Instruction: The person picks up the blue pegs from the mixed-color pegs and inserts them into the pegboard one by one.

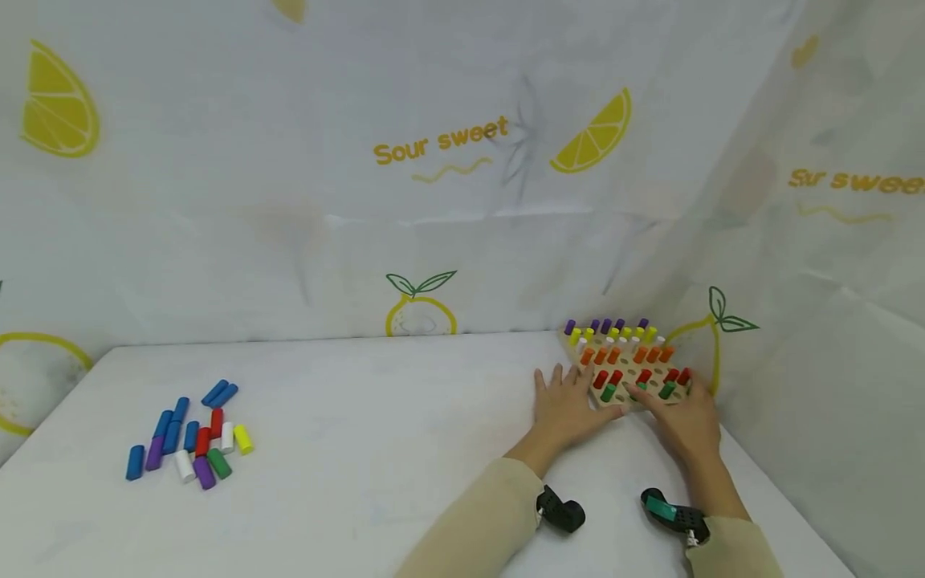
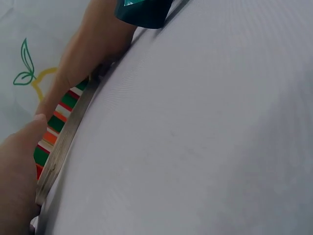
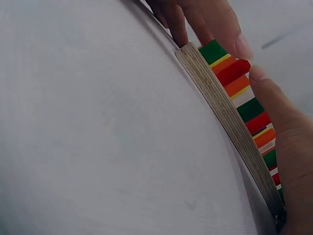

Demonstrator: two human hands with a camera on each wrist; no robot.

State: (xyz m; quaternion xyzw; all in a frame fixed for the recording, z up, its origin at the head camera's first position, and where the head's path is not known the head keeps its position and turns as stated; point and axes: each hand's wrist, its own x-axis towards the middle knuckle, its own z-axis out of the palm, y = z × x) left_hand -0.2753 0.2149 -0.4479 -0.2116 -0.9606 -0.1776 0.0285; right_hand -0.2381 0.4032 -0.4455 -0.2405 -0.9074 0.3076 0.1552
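A wooden pegboard point(image 3: 220, 100) lies at the table's far right, with rows of coloured pegs standing in it. In the head view the rows run from purple point(image 1: 605, 325) and yellow at the back through white and orange point(image 1: 641, 354) to red and green in front. My left hand point(image 1: 567, 409) touches the board's left front corner, its fingers spread and thumb stretched along the front edge. My right hand point(image 1: 686, 417) lies against the right front corner, with its thumb over the front row. Some right fingers are hidden. Both wrist views show the thumbs near the peg tops.
Loose pegs lie scattered at the table's left, among them blue point(image 1: 135, 462), white point(image 1: 184, 466), green point(image 1: 219, 463) and yellow point(image 1: 243, 439) ones. A white sheet with lemon prints point(image 1: 590, 132) hangs behind and to the right, close to the board.
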